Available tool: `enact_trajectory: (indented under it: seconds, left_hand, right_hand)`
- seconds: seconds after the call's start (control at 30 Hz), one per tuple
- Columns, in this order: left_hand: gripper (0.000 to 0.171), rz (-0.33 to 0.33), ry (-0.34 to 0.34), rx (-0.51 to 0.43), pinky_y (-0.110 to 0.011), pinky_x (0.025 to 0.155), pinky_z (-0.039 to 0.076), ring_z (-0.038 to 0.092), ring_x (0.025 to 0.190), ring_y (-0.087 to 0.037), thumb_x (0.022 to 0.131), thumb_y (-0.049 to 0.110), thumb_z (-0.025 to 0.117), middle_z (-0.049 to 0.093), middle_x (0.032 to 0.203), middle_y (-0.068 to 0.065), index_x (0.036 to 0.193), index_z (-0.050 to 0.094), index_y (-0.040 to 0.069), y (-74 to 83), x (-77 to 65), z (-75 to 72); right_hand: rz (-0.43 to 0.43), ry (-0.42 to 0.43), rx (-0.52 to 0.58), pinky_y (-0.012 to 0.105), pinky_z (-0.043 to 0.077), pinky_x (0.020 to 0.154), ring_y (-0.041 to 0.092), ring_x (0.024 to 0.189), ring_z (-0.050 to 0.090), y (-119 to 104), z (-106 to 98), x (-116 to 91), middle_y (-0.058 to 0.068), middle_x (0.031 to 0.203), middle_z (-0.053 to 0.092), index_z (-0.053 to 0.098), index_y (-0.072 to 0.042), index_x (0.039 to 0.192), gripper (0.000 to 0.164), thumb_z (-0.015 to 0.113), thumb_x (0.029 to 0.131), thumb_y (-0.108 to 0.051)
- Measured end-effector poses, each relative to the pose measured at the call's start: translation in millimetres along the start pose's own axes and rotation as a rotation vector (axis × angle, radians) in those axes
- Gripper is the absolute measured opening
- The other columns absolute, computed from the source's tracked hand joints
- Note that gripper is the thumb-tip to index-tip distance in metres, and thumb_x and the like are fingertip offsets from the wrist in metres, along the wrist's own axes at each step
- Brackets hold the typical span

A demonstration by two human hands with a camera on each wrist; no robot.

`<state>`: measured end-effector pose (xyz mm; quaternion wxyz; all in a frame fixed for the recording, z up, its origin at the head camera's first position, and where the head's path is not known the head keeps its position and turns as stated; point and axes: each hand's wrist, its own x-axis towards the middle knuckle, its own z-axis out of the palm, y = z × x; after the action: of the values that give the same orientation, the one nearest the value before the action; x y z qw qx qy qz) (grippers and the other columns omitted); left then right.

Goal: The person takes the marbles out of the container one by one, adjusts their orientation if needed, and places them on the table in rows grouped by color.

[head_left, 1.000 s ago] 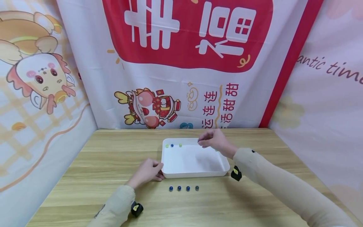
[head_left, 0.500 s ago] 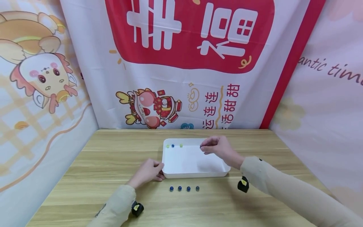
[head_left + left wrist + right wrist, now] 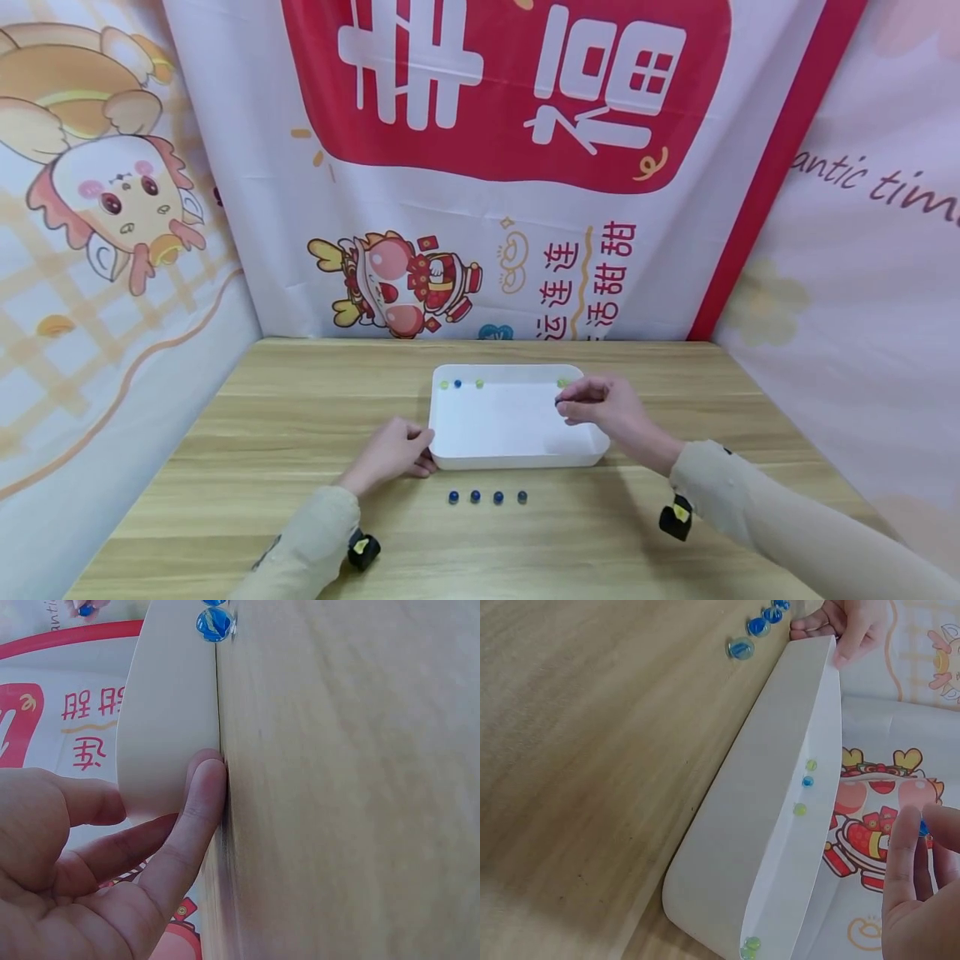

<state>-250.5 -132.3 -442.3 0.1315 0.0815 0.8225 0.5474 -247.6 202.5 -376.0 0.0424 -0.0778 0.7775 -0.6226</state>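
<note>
A white tray (image 3: 517, 461) sits on the table, its front left corner held by my left hand (image 3: 393, 454). In the left wrist view that thumb meets the rim while fingers (image 3: 199, 795) press the outer wall. Over the tray's right half, my right hand (image 3: 611, 417) pinches a blue marble (image 3: 558, 401) between thumb and fingertips. Along the tray's far side lie a green marble (image 3: 444, 385), a blue one (image 3: 457, 384) and another green marble (image 3: 479, 384) on the left. Green marbles (image 3: 751, 945) touch each other near the far right corner.
Several blue marbles stand in a row in front of the tray, the rightmost greyer marble (image 3: 522, 497) included. The wooden table (image 3: 315, 392) ends at a printed cloth backdrop (image 3: 262, 208). Black cameras are strapped to both wrists.
My right hand has moved right and slightly nearer, still pinching the blue marble, uncovering green marbles at the far right. The left hand stays at the tray's corner.
</note>
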Motion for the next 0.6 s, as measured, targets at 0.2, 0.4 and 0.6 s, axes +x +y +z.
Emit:
enact_trajectory:
  seconds: [0.2,0.4,0.6]
  left_hand:
    - [0.028,-0.008,-0.004,-0.006,-0.034,0.064,0.061,0.069,0.071,-0.025,0.102,0.009,0.050,0.068,0.078,-0.014,0.092,0.070,-0.007,-0.6,-0.8,5.1]
    - [0.028,-0.008,0.005,-0.001,-0.034,0.064,0.061,0.068,0.070,-0.025,0.103,0.009,0.050,0.068,0.077,-0.014,0.092,0.070,-0.006,-0.5,-0.8,6.2]
    - [0.028,-0.012,0.022,0.018,-0.033,0.064,0.061,0.069,0.070,-0.025,0.102,0.010,0.050,0.068,0.078,-0.014,0.092,0.071,-0.006,1.3,2.2,1.4]
  right_hand:
    - [0.049,-0.023,-0.015,0.040,0.059,0.082,0.034,0.092,0.067,4.7,-7.2,-19.3,0.018,0.105,0.068,0.069,0.000,0.105,0.026,0.079,0.084,-0.010]
    - [0.086,-0.055,0.045,0.046,0.057,0.085,0.035,0.091,0.066,11.8,-2.4,-43.3,0.019,0.103,0.068,0.068,0.002,0.105,0.031,0.081,0.082,-0.013]
    - [0.182,-0.114,0.154,0.047,0.055,0.089,0.026,0.089,0.065,22.1,7.1,-63.3,0.017,0.102,0.068,0.066,0.005,0.105,0.031,0.081,0.082,-0.011]
